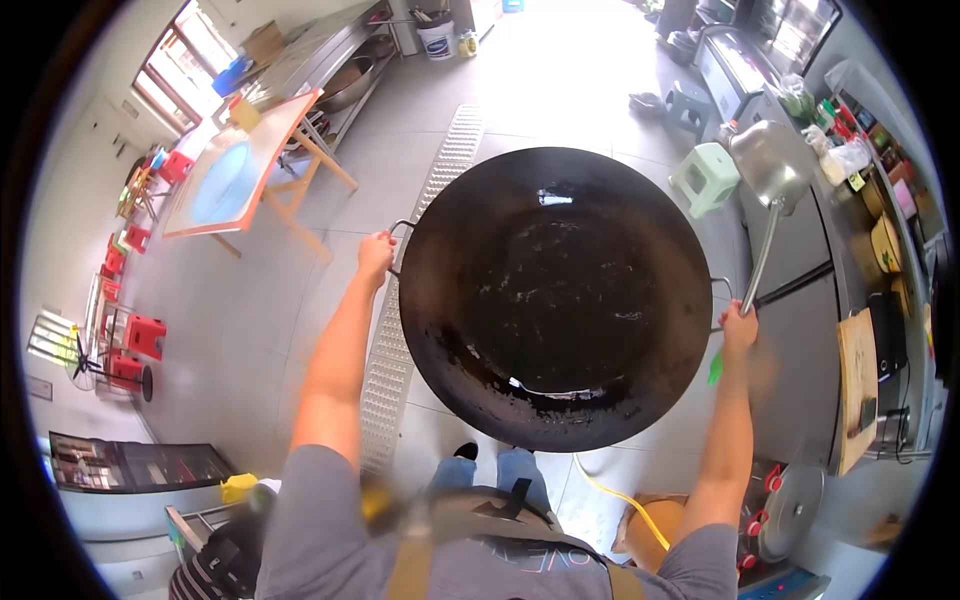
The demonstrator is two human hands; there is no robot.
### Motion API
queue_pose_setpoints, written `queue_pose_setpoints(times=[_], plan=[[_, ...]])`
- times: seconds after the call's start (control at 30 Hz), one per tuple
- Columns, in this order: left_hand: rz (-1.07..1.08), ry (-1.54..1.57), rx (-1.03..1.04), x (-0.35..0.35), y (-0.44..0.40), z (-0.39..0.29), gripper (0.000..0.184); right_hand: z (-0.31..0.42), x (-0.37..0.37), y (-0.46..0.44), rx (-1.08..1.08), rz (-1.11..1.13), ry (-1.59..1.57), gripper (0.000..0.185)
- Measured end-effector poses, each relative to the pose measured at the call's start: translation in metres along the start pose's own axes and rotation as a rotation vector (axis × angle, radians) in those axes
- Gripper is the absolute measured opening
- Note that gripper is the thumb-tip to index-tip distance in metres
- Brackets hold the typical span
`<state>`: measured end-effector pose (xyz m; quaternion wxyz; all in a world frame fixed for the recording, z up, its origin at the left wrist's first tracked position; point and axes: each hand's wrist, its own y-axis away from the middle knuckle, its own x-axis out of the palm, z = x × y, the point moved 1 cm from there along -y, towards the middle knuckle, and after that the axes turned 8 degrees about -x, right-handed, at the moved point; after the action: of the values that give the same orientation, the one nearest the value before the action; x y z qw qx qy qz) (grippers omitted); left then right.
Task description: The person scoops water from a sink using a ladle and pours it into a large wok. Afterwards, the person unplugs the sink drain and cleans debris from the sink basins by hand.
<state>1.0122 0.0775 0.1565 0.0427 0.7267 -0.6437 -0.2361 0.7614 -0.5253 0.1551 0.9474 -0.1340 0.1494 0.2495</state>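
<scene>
A very large black wok [560, 290] is held out in front of my body, its dark inside facing me. Some water glints near its lower edge and top. My left hand [376, 254] is closed round the wire handle on the wok's left side. On the other side, my right hand [738, 326] grips the right handle together with the long handle of a big metal ladle [772, 168], whose bowl points up and away. Something green [715, 369] hangs just below my right hand.
A table [270, 160] with a blue patch stands at the left. A green stool [706, 178] is behind the wok's right edge. Along the right runs a counter with a cutting board [857, 390]. A yellow hose [625, 495] lies near my feet, beside a floor grate [385, 400].
</scene>
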Motion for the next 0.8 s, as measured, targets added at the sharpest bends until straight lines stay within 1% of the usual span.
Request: queue_pose_setpoints(times=[0.03, 0.07, 0.13, 0.17, 0.23, 0.27, 0.33, 0.37, 0.4, 0.43, 0.47, 0.5, 0.53, 0.57, 0.63, 0.67, 0.7, 0.77, 0.8], plan=[[-0.010, -0.016, -0.003, 0.003, -0.004, 0.000, 0.028, 0.008, -0.005, 0.005, 0.022, 0.006, -0.008, 0.014], [-0.064, -0.067, 0.024, 0.006, -0.014, 0.003, 0.028, 0.012, -0.009, 0.009, 0.048, 0.004, -0.012, 0.013], [-0.155, -0.181, 0.072, 0.007, -0.029, 0.013, 0.029, 0.010, -0.014, 0.011, 0.022, 0.017, -0.007, 0.014], [-0.193, -0.175, 0.088, 0.008, -0.027, 0.013, 0.032, 0.011, -0.015, 0.010, 0.001, 0.024, 0.019, 0.015], [-0.109, -0.154, 0.119, 0.001, -0.029, 0.016, 0.029, 0.001, -0.013, 0.008, -0.054, 0.023, 0.071, 0.019], [-0.125, -0.166, 0.094, 0.001, -0.024, 0.012, 0.028, -0.005, -0.016, 0.006, -0.088, 0.008, 0.100, 0.022], [-0.102, -0.116, 0.056, 0.004, -0.031, 0.013, 0.027, 0.029, -0.026, 0.019, -0.177, -0.034, 0.681, 0.025], [-0.076, -0.066, 0.028, 0.001, -0.043, 0.022, 0.027, 0.030, -0.033, 0.025, -0.154, -0.080, 0.589, 0.027], [-0.074, -0.176, 0.204, -0.003, -0.046, 0.025, 0.027, 0.028, -0.042, 0.036, -0.135, -0.114, 0.495, 0.029], [-0.072, -0.184, 0.240, -0.001, -0.043, 0.024, 0.027, 0.031, -0.056, 0.050, -0.192, -0.148, 0.493, 0.026], [-0.070, -0.191, 0.276, 0.001, -0.040, 0.023, 0.027, 0.032, -0.070, 0.067, -0.086, -0.134, 0.213, 0.023], [-0.056, -0.102, 0.173, 0.002, -0.033, 0.019, 0.028, 0.035, -0.085, 0.089, 0.015, -0.118, -0.067, 0.022], [-0.038, -0.014, 0.067, 0.005, -0.028, 0.017, 0.028, 0.044, -0.102, 0.117, 0.070, -0.147, -0.110, 0.019], [-0.010, 0.011, 0.060, 0.005, -0.029, 0.017, 0.028, 0.050, -0.120, 0.149, 0.124, -0.178, -0.154, 0.017], [0.042, -0.044, 0.167, 0.003, -0.050, 0.031, 0.028, 0.029, -0.158, 0.218, 0.160, -0.305, -0.119, 0.018], [0.069, -0.073, 0.223, 0.003, -0.059, 0.034, 0.028, 0.015, -0.178, 0.262, 0.142, -0.354, 0.024, 0.018], [0.091, 0.045, 0.057, 0.003, -0.039, 0.021, 0.027, 0.005, -0.194, 0.305, 0.132, -0.402, 0.165, 0.019], [0.135, 0.137, 0.100, 0.001, -0.046, 0.025, 0.024, 0.055, -0.201, 0.394, 0.315, -0.422, -0.076, 0.017], [0.175, 0.172, 0.117, 0.002, -0.046, 0.030, 0.022, 0.056, -0.206, 0.431, 0.394, -0.496, -0.115, 0.017]])
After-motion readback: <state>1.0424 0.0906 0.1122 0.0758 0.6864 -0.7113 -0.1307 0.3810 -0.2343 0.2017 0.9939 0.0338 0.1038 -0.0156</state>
